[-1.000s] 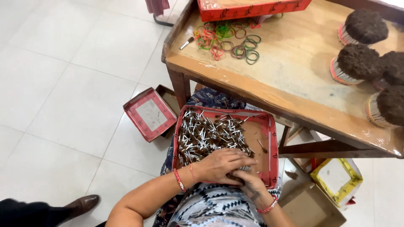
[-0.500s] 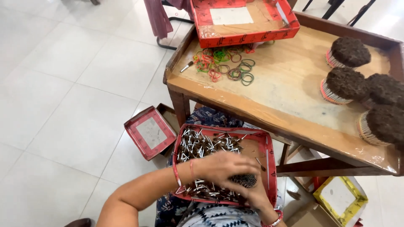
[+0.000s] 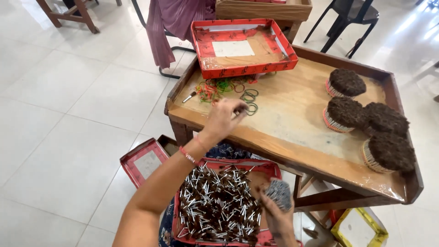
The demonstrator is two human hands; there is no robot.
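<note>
On the wooden table, near its front-left edge, left hand is closed, fingers pinching a rubber band at the edge of the loose pile of rubber bands (red, green, orange, dark). Small metal-tipped tool lies just left of that pile, apart from the hand.

Right hand is low, in front of the table and over the lap tray, gripping a tight round bundle of sticks; grey stick ends face the camera. Lap tray is red-rimmed and packed with loose dark sticks with pale tips, lying in all directions.

Other things on the table:
- empty red tray at the back, partly overhanging the rear edge, pale paper patch on its floor
- four finished round bundles at the right end, dark tops, red or pale bands around the sides; three of them touching, one set slightly apart at the back

Nothing lies between left hand and band pile. Table has a raised rim along the left, back and right.

Floor: pale glossy tiles. Small red box sits on the floor left of the lap tray, and a yellow-edged box is under the table's right end. Behind the table are pink cloth hanging down, a dark chair and wooden furniture legs at top left.
</note>
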